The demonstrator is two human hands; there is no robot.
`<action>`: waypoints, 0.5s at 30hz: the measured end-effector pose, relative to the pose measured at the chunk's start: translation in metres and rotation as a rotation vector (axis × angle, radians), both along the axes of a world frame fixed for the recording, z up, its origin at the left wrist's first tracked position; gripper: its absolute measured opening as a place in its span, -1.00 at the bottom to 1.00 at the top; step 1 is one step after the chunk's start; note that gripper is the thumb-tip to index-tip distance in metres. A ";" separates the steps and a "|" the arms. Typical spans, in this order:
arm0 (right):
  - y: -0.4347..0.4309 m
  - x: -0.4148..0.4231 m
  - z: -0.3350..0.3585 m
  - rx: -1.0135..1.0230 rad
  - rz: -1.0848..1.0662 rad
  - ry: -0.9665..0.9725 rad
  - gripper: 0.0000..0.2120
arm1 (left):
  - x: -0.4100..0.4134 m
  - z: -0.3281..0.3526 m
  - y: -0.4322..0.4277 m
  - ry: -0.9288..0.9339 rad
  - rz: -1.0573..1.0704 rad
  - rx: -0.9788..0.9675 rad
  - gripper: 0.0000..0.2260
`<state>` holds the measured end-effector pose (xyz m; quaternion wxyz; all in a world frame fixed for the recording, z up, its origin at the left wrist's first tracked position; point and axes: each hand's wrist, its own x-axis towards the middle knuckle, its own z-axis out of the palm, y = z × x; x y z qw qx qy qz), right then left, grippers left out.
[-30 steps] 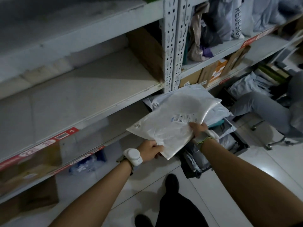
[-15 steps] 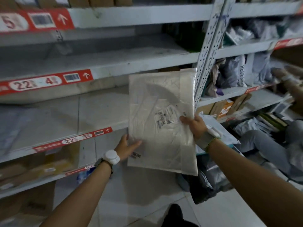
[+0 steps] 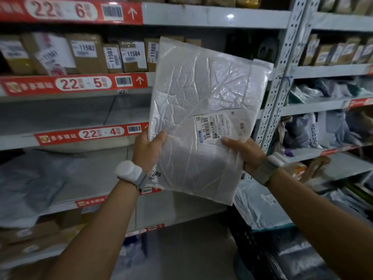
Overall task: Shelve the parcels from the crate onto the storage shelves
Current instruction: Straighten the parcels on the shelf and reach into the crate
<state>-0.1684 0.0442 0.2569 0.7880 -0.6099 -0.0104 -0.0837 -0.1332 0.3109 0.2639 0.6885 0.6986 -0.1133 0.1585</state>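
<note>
The parcel is pinched by left hand and right hand, not yet shelved; more are seen in the crate at five o'clock.

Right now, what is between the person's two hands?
In the head view, the white bubble mailer spans the gap: the left hand grips its left edge, the right hand its right edge.

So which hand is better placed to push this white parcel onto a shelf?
Probably the left. The left hand grips the parcel at its edge beside the 22-4 label, with open shelf just above it. The right hand holds the far edge, by the upright post.
</note>
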 end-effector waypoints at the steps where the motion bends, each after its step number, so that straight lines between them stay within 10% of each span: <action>1: 0.005 0.002 0.001 -0.025 -0.092 0.001 -0.77 | -0.002 0.004 0.001 -0.005 -0.010 0.012 -0.88; 9: 0.010 0.011 0.045 -0.160 -0.455 -0.144 -0.77 | -0.013 -0.008 0.026 0.179 -0.292 0.408 -0.78; 15: 0.004 0.009 0.065 -0.057 -0.489 -0.196 -0.79 | -0.022 -0.021 0.044 0.249 -0.386 0.195 -0.81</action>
